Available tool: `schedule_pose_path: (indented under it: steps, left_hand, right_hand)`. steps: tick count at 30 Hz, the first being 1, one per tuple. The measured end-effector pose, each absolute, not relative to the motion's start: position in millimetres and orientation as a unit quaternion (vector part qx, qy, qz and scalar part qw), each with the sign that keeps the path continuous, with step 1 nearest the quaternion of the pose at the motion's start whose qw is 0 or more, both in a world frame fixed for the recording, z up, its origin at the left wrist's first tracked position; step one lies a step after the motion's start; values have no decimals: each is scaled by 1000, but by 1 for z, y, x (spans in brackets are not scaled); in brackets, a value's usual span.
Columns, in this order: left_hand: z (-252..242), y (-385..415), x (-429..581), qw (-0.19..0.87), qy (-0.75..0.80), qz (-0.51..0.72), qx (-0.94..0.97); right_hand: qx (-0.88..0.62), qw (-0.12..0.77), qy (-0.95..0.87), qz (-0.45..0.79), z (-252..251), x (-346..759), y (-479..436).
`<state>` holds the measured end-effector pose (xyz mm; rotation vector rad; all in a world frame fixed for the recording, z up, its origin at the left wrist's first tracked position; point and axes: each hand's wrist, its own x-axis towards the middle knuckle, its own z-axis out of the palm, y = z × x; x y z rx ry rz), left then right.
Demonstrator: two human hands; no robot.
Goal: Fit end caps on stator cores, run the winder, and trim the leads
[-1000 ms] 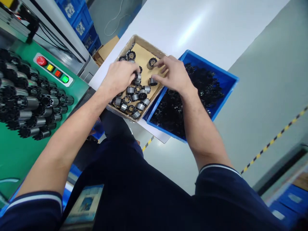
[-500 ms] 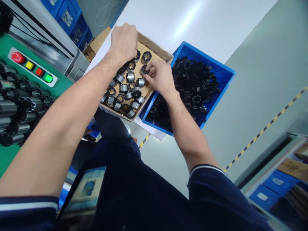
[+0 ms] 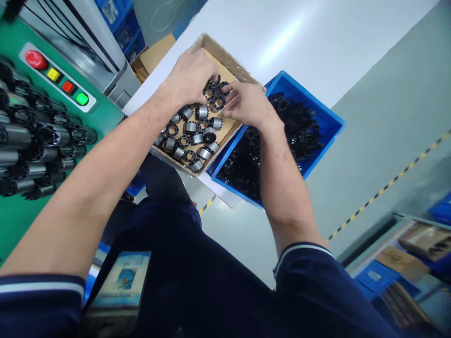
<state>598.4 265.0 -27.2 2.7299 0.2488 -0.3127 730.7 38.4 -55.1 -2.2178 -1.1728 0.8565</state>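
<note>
Well left of the left grip (image 3: 192,77), toothed metal cores (image 3: 24,157) are stacked on a green machine (image 3: 14,230). That grip curls over clustered rings (image 3: 217,103); whether it clasps one I cannot tell. Below it, silver-sided rings (image 3: 197,139) lie in a cardboard box (image 3: 230,63) on the counter (image 3: 317,37). The right grip (image 3: 251,106), fingers parted, meets the cluster's right side, grasp unclear. Right of it, a blue bin (image 3: 333,124) holds black parts (image 3: 305,131).

Black-toothed silver rings (image 3: 190,127) (some on end, others sideways) lie in the carton (image 3: 226,61).
</note>
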Motion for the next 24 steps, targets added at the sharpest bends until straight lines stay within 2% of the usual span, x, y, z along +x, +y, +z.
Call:
schedule_pose_path:
  steps: [5, 8, 10, 12, 19, 24]
  left_hand:
    - [4, 208, 516, 217, 105, 52, 969]
    - [5, 159, 420, 299, 94, 158, 936]
    - [-8, 125, 348, 364, 104, 165, 911]
    - [-25, 93, 281, 434, 178, 122, 875]
    - [-52, 25, 139, 423, 397, 114, 806]
    - [-44, 26, 96, 414, 486, 162, 752]
  right_hand:
    - [-791, 214, -542, 188, -33, 733, 44]
    - [-747, 141, -619, 200, -33, 736, 60]
    - [-746, 93, -629, 198, -39, 741, 72]
    - [-747, 72, -633, 189, -46, 747, 83]
    - [-717, 147, -646, 217, -51, 748, 115]
    - [-679, 209, -684, 165, 9, 712, 112]
